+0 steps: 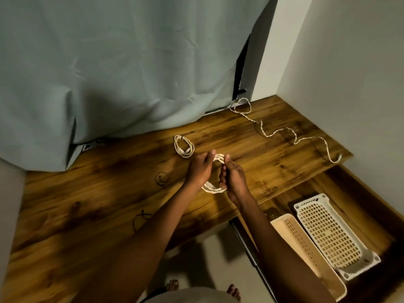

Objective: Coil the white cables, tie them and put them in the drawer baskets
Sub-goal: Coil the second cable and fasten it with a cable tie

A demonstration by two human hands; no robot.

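Head cam: I see both hands over the wooden desk (109,171), working one coiled white cable (213,189). Left hand (200,168) grips the coil's left side, fingers curled round the strands – right hand (232,178) pinches the other side, thumb up near the top loops. Coil hangs between the two hands, just above the desk, lower loops showing below the palms.

Behind the hands, a tied cable coil (184,146) lies flat on the desk w/ a dark band on it. Far right, a loose cable (284,132) snakes uncoiled from the curtain (109,62) edge to the desk's right end.

Two dark hair ties on the desk – one (161,178) left of the hands, another (140,219) nearer me.

Lower right, the open drawer (317,186) holds a white basket (332,235) and a beige basket (306,248) side by side, touching. No cables visible in them.
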